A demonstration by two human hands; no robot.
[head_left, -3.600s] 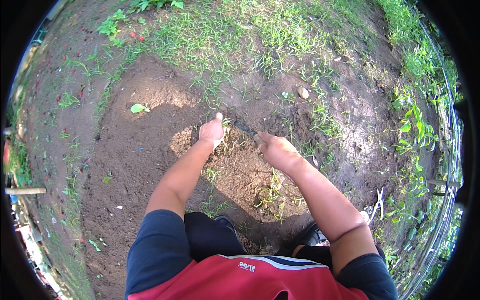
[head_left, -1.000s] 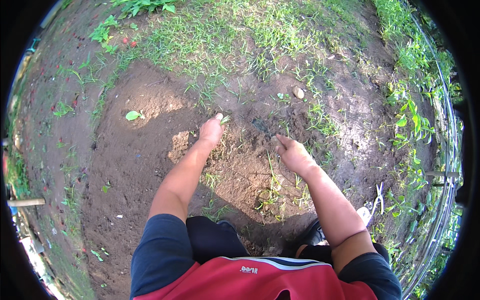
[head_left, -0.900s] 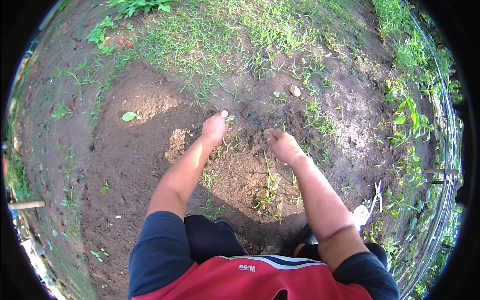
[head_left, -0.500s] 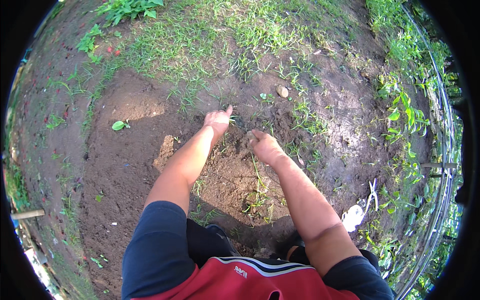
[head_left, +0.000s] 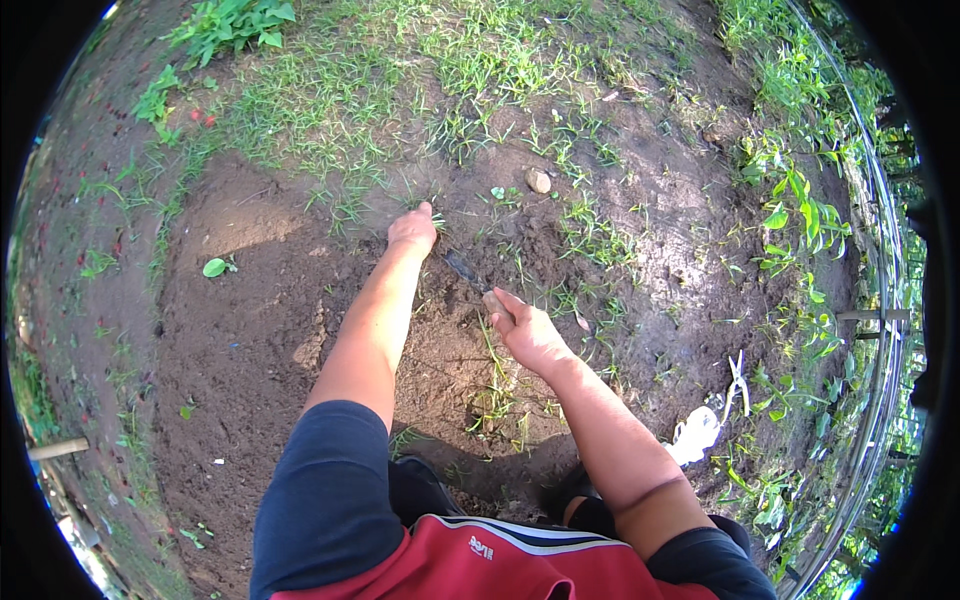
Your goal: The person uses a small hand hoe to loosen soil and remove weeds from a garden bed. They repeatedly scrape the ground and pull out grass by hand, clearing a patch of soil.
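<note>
Out ahead, my left hand (head_left: pixel 413 230) is closed on a small tuft of grass (head_left: pixel 438 222) at the soil surface. My right hand (head_left: pixel 532 336) grips the light brown handle of a hand tool with a narrow dark blade (head_left: pixel 462 268). The blade points up and left, its tip close to the soil beside my left hand; whether it is in the ground I cannot tell. Below my hands lies loose brown soil (head_left: pixel 435 345). A few uprooted-looking grass stems (head_left: pixel 492 385) lie there, nearer my feet.
A rounded stone (head_left: pixel 538 180) sits beyond my right hand. Pruning shears (head_left: pixel 737 385) lie at the right beside a white crumpled thing (head_left: pixel 695 436). Grass (head_left: pixel 460 50) covers the far ground, and a leafy plant (head_left: pixel 232 25) grows at the far left. Long cables or poles edge the right side.
My right hand has drawn back a little toward me, and the tool's dark blade now shows clearly. My left hand remains on the grass. The whole view has shifted slightly.
</note>
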